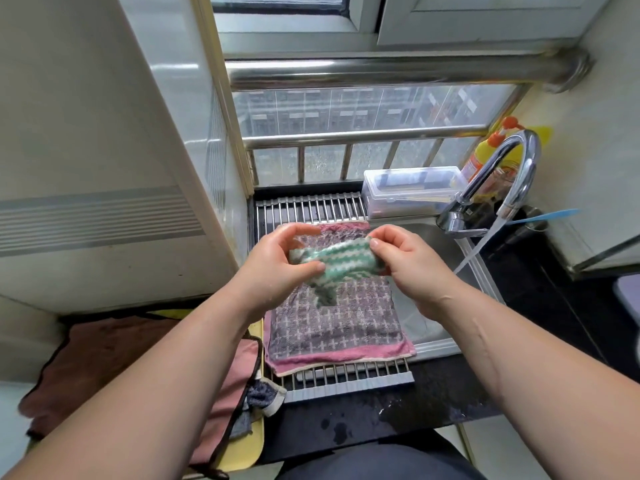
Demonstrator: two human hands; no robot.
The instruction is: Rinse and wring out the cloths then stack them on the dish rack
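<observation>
Pinching the green-and-white cloth point(339, 261) at mid-frame, my left hand point(277, 261) grips one bunched end and my right hand point(408, 261) the other, fingers curled round it, with a loose corner drooping below. It looks soft, limp and probably sodden: light, floppy, nothing to break. I judge the bunched ends the surest hold for twisting. Just beneath, the pink-edged cloth point(332, 327) lies flat on the dish rack point(349, 379). Farther right, the faucet point(509, 171) pours into the sink point(440, 346).
</observation>
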